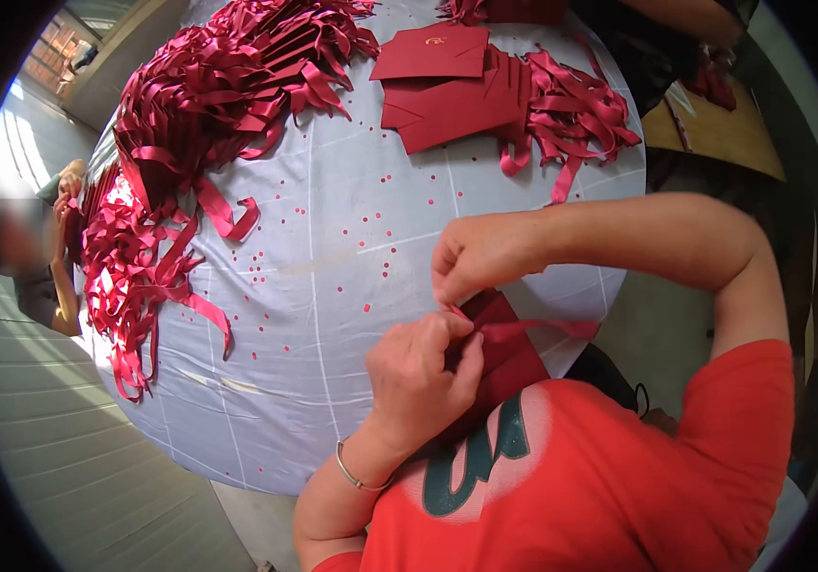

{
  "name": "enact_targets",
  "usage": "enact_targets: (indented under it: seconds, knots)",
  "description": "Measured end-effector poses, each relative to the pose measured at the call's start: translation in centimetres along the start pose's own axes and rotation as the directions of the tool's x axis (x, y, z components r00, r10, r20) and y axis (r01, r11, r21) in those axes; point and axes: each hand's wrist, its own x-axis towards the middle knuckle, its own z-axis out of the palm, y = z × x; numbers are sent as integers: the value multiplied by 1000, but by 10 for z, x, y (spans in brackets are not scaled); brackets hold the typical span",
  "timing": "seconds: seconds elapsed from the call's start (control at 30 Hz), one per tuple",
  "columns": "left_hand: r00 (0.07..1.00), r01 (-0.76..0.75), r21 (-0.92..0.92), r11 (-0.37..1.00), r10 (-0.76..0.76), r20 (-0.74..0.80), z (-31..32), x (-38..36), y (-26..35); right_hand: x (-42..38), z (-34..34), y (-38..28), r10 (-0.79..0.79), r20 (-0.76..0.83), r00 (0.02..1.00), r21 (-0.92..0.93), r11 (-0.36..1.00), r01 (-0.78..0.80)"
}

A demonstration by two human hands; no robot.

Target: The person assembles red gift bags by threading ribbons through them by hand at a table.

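A dark red card folder (pixel 512 370) lies at the table's near edge, close against my body and partly under my hands. From it a red satin ribbon (pixel 547 328) trails off to the right. My left hand (pixel 420 370), with a bracelet at its wrist, pinches the ribbon between thumb and forefinger over the folder. Just above it, my right hand (pixel 485 255) is closed, its fingertips drawn together on a short bit of ribbon by the folder's upper edge. The exact hold of the right fingertips is partly hidden.
A big heap of ribboned folders (pixel 209 105) covers the table's left and far side. More folders (pixel 452 95) lie stacked at the top, with ribbons (pixel 575 110) beside them. Small red dots litter the pale tablecloth (pixel 275 400). Another person (pixel 42 238) sits at left; someone's arm shows top right.
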Motion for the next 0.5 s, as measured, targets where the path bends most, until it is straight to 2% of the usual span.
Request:
enact_targets:
  seconds: [0.03, 0.07, 0.2, 0.27, 0.37, 0.43, 0.47, 0.5]
  knots:
    - [1000, 12, -21, 1000, -12, 0, -1, 0, 1, 1, 1, -1, -7, -142, 990, 132, 991, 26]
    - [1000, 21, -42, 999, -21, 7, -1, 0, 2, -4, 0, -1, -104, -241, 965, 91, 987, 129]
    - [997, 69, -32, 997, -68, 37, 2, -1, -3, 24, -4, 13, -201, -345, 917, 112, 961, 253]
    - [996, 89, -58, 994, -88, 31, 3, 0, -3, 31, -4, 17, -297, -454, 840, 138, 908, 395]
    - [995, 98, -46, 994, -96, 34, 3, 0, -2, 35, 4, 26, -340, -522, 782, 120, 878, 463]
    - [993, 106, -28, 994, -105, 47, 3, 1, -4, 12, 15, 23, -382, -649, 658, -111, 903, 416]
    - [990, 127, -16, 992, -126, 63, 3, 0, -6, -8, 20, 19, -333, -652, 682, -77, 923, 377]
    - [990, 130, -12, 991, -130, 53, 4, 0, -8, -23, 26, 25, -375, -660, 651, -189, 922, 339]
